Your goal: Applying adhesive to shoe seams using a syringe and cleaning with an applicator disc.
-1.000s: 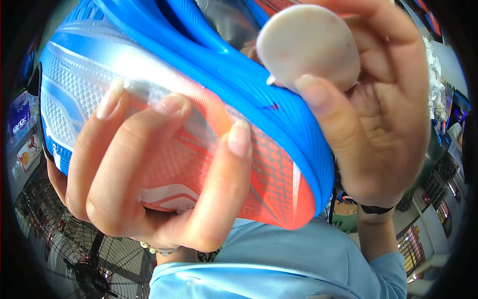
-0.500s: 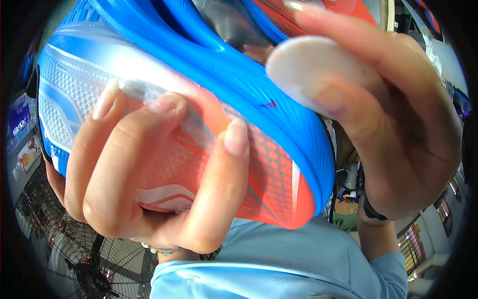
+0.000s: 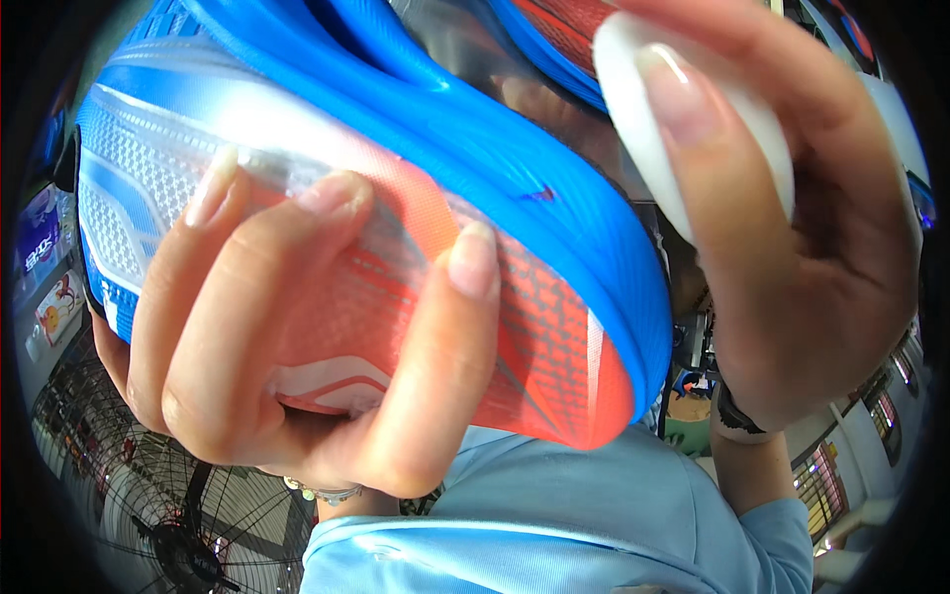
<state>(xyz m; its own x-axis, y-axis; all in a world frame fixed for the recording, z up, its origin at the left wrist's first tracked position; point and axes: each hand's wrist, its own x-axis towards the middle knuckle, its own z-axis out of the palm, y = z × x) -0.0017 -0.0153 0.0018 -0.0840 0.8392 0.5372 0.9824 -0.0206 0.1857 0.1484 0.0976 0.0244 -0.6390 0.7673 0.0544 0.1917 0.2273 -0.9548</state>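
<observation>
A running shoe with a blue sole and an upper shading from white to orange fills the middle, close up and tilted. My left hand grips it, with fingers and thumb pressed on the upper. A small dark mark shows on the side of the blue sole, toward the toe. To the right, my right hand pinches a white round pad between thumb and fingers. The pad appears apart from the sole. What the pad is made of cannot be told.
Behind the held shoe, at the top, part of another blue and red shoe shows. A black wire-caged fan stands at lower left. At the left edge are a purple package and a picture card.
My right hand has drawn to the right, away from the sole, and the white pad has turned more upright. The shoe and my left hand have barely shifted.
</observation>
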